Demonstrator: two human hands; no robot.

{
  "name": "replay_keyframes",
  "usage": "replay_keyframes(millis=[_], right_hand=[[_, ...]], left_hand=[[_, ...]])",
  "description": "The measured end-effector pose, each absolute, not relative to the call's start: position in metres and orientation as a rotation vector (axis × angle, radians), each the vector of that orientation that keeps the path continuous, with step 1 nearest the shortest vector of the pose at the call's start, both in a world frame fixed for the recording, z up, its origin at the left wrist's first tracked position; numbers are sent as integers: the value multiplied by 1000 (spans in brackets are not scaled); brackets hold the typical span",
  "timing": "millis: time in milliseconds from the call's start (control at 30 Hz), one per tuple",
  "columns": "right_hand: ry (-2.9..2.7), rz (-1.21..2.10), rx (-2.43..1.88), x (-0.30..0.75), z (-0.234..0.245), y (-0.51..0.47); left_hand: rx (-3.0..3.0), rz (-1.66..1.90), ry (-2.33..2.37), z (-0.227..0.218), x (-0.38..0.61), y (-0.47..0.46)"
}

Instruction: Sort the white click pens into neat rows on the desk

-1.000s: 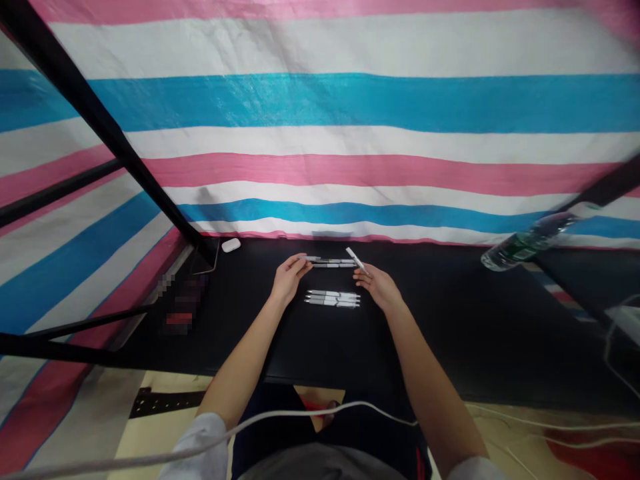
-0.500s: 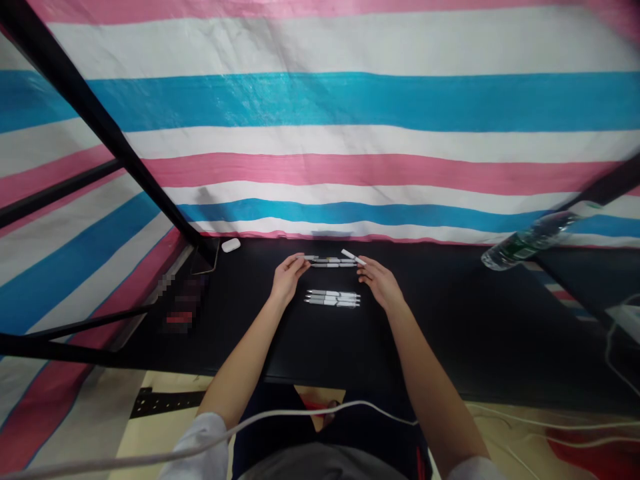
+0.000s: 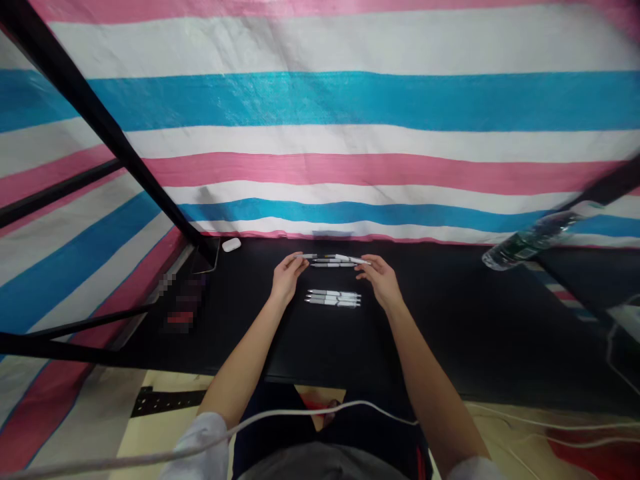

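My left hand [image 3: 287, 277] pinches the grey front part [image 3: 309, 256] of a pen, with a thin dark and yellowish piece, perhaps the refill, showing to its right. The white pen barrel [image 3: 347, 259] is between the fingers of my right hand [image 3: 379, 277], its left end close to that thin piece. Whether the two parts touch, I cannot tell. Just below them, a few white-and-grey pens [image 3: 334, 265] lie side by side, partly hidden. Nearer to me, a row of similar pens [image 3: 334, 298] rests on the black table [image 3: 330, 347], tips to the left.
A white earbud case [image 3: 231, 245] sits at the back left. Along the left edge is a blurred-out dark and red item [image 3: 183, 310]. A clear plastic bottle [image 3: 525, 243] is at the back right. Striped sheeting [image 3: 350, 100] hangs behind the table. A white cable [image 3: 280, 413] crosses in front of me.
The white barrel in my right hand has turned from slanted to nearly level, and its left end has come down in line with the grey part. My left hand is almost still.
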State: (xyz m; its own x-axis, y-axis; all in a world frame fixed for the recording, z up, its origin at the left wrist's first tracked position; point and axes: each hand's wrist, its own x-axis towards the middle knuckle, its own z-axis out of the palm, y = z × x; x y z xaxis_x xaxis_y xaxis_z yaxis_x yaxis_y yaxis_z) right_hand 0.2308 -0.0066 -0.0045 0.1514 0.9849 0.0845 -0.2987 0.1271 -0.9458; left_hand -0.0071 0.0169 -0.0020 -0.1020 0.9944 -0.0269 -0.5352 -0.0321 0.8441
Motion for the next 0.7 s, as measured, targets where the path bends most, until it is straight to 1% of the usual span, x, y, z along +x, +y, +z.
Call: replay_keyframes(millis=[700], right_hand=[[-1060, 1168, -997, 221, -6, -10]], left_hand=[[905, 1344, 879, -4, 4, 9]])
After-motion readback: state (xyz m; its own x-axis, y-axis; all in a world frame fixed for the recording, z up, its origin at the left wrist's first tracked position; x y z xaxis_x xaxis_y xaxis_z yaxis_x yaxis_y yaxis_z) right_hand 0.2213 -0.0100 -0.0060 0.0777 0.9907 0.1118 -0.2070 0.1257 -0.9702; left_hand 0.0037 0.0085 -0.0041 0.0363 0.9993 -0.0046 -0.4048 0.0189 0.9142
